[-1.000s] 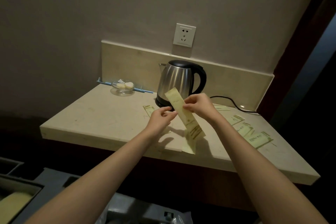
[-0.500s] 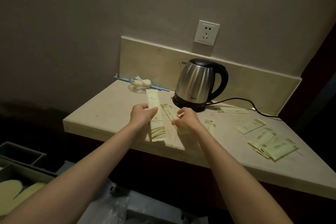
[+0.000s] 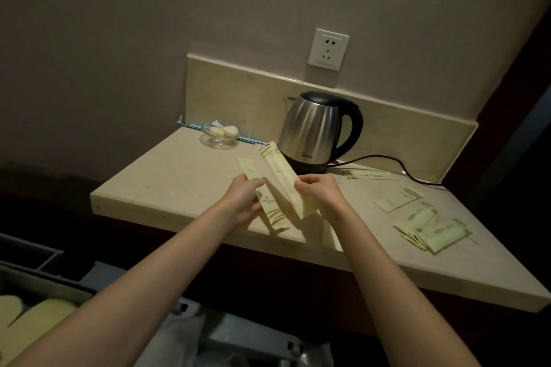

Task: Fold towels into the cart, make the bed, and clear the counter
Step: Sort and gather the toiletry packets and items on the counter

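1. Above the counter's front edge, two long pale sachets are held raised: left hand grips the printed sachet, right hand pinches the second sachet.
2. Loose sachets lie on the right part of the counter.
3. Kettle and glass dish stand behind, near the wall.

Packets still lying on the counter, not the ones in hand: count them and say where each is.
At least 4: one packet right of the kettle, one nearer, and two overlapping by the counter's right edge. The stack may hide more.
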